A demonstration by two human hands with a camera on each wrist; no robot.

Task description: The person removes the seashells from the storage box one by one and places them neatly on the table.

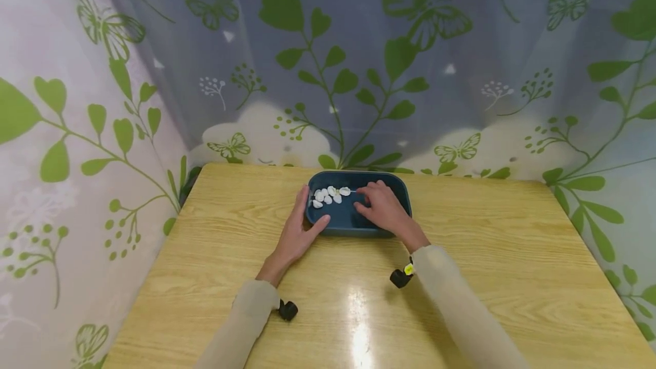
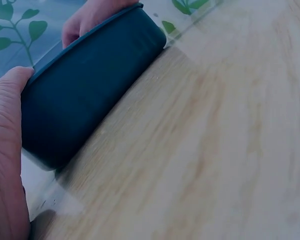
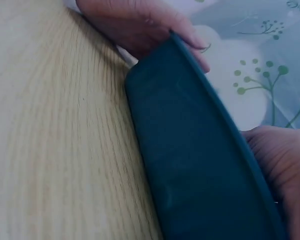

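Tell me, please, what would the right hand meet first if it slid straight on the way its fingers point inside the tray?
Most likely the white pieces: the right hand points left across the blue tray toward that cluster, though depth is unclear.

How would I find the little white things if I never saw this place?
Look at the far middle of the wooden table, where a dark blue tray sits between two hands. In its left end lies a cluster of white pieces, the only pale things inside it.

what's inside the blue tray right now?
Inside the dark blue rectangular plastic tray: a cluster of small white pebble-like pieces at its left end, and the right hand reaching in. Whatever lies under that hand is covered. Left hand rests against the tray's outer wall.
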